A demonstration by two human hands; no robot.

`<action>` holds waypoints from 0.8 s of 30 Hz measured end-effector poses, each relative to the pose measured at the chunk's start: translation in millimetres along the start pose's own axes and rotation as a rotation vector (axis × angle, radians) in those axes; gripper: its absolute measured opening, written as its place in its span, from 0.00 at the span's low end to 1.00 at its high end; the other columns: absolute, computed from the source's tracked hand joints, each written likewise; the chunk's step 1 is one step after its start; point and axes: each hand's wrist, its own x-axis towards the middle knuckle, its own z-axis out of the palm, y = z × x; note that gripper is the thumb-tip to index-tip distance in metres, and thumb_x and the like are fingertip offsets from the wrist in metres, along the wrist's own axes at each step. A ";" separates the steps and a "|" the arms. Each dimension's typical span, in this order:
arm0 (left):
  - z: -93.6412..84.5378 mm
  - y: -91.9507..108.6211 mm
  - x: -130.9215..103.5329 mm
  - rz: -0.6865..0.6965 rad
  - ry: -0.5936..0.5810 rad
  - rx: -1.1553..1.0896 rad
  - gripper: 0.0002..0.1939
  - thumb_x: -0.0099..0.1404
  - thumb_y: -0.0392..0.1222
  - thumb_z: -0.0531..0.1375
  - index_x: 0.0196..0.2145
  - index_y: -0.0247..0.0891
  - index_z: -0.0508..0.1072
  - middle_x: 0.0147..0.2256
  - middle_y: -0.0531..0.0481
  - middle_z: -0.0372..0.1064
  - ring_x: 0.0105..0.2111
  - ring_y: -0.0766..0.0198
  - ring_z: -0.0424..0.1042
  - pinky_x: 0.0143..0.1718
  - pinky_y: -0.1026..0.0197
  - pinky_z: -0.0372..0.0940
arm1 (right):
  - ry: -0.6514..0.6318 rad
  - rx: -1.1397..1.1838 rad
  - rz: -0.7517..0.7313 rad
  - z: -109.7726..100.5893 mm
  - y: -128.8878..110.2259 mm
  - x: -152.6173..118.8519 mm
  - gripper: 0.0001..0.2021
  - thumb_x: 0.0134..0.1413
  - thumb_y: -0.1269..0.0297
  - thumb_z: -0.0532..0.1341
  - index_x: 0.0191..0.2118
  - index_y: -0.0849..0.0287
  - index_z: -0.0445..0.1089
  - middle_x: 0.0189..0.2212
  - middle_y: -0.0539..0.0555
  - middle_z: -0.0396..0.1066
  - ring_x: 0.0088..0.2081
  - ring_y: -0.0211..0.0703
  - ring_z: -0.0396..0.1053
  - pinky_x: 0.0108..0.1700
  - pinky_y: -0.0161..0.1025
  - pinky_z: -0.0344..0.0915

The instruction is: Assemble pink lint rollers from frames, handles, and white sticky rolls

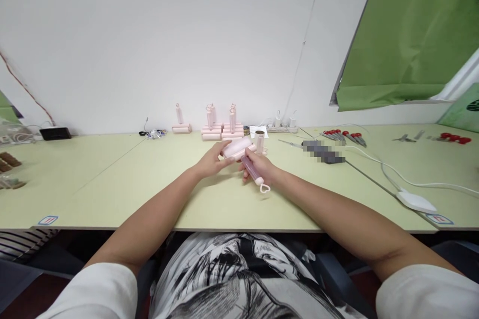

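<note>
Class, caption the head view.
Left hand grips a rounded pale pink case; right hand holds a translucent mauve tube with heart-shaped loop.

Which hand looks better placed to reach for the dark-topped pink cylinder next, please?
Probably the right hand: it is nearer the dark-topped pink cylinder, while the left hand is across the pink case. The right holds the heart-looped tube, so it may need freeing first.

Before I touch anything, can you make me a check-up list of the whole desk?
Surface: pale green table, seams visible.
Job's things: pink case, tube with heart-shaped loop, more pink pieces by the wall.
Clutter: red-ended tools right, black box far left.
Hands: left on the case, right holding the tube.
Cables: white cable right, bundled cable back left.
Surroundings: white wall, green blind.
</note>
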 end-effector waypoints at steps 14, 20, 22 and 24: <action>-5.0 -3.6 3.5 0.045 0.239 -0.057 0.32 0.58 0.53 0.63 0.58 0.42 0.68 0.56 0.43 0.65 0.48 0.55 0.67 0.44 0.58 0.64 | -0.289 0.026 0.009 -1.6 -7.2 -6.2 0.28 0.67 0.45 0.41 0.44 0.63 0.67 0.26 0.54 0.74 0.21 0.39 0.71 0.26 0.40 0.73; -30.4 -28.3 18.7 -0.241 0.633 -0.353 0.31 0.53 0.48 0.61 0.55 0.37 0.68 0.43 0.45 0.69 0.36 0.62 0.68 0.33 0.62 0.62 | -0.269 -0.074 -0.025 -3.2 -3.5 -3.9 0.27 0.67 0.45 0.43 0.43 0.62 0.68 0.27 0.55 0.75 0.21 0.39 0.71 0.26 0.39 0.73; -42.9 -41.8 21.3 -0.410 0.730 -0.348 0.32 0.54 0.50 0.59 0.56 0.38 0.67 0.42 0.47 0.68 0.31 0.65 0.66 0.29 0.63 0.60 | -0.262 -0.093 -0.035 -4.2 -1.0 -1.3 0.27 0.66 0.44 0.44 0.43 0.62 0.68 0.27 0.56 0.75 0.22 0.39 0.71 0.26 0.39 0.74; -54.8 -56.3 20.5 -0.559 0.756 -0.269 0.30 0.57 0.52 0.55 0.56 0.39 0.65 0.41 0.46 0.67 0.29 0.65 0.66 0.27 0.63 0.59 | -0.266 -0.108 -0.042 -4.1 0.8 -0.3 0.26 0.66 0.44 0.45 0.43 0.62 0.68 0.28 0.56 0.75 0.22 0.39 0.71 0.26 0.40 0.74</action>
